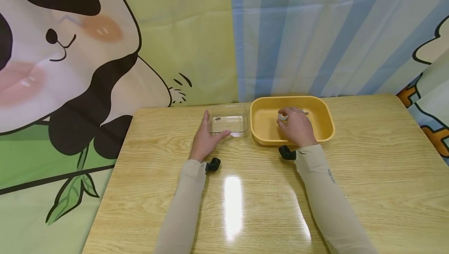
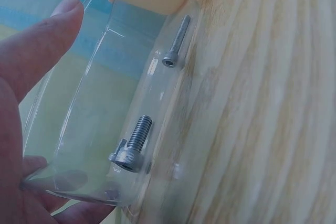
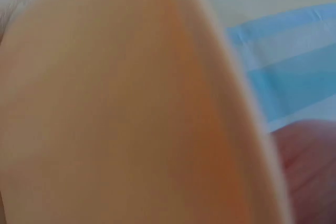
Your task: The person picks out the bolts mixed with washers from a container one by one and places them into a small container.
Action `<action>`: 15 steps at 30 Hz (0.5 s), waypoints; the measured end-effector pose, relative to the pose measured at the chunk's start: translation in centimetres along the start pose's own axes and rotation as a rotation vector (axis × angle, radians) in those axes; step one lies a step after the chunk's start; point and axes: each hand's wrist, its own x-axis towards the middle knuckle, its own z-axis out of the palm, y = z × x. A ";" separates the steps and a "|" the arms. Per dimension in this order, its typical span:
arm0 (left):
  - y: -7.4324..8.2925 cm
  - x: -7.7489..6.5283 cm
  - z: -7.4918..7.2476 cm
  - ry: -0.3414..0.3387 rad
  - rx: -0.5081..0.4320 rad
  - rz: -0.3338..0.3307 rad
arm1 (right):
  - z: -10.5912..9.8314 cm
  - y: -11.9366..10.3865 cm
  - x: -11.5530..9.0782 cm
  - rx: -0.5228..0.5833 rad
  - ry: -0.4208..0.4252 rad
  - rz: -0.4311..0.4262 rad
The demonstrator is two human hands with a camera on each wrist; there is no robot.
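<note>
In the head view, my left hand (image 1: pixel 205 139) rests at the left end of a clear plastic box (image 1: pixel 238 133), fingers along its side and thumb along the front. The left wrist view shows a socket head screw (image 2: pixel 176 43) on the box floor, plus a thicker one (image 2: pixel 136 145) beside a smaller screw (image 2: pixel 118 149). My right hand (image 1: pixel 298 127) is inside a yellow bin (image 1: pixel 292 142), finger and thumb curled about a small white piece (image 1: pixel 282 117). Behind the hand lies a small metal part (image 1: pixel 305 112), mostly hidden. The bin's wall (image 3: pixel 121 108) blocks the right wrist view.
Box and bin stand side by side near the far edge of a wooden table (image 1: pixel 259 191). A striped and panda-printed curtain (image 1: pixel 196 43) hangs right behind that edge. Black wrist mounts (image 1: pixel 287 152) stick out inward from both sleeves.
</note>
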 end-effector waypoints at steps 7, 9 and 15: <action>0.0 0.0 0.1 0.002 -0.001 -0.008 | -0.5 0.7 0.1 -0.042 -0.052 0.036; 0.0 0.0 0.1 0.002 -0.002 -0.005 | -0.6 0.8 0.2 -0.055 -0.071 0.047; 0.1 0.0 0.0 0.003 -0.003 -0.008 | -0.4 1.0 0.4 -0.073 -0.117 0.077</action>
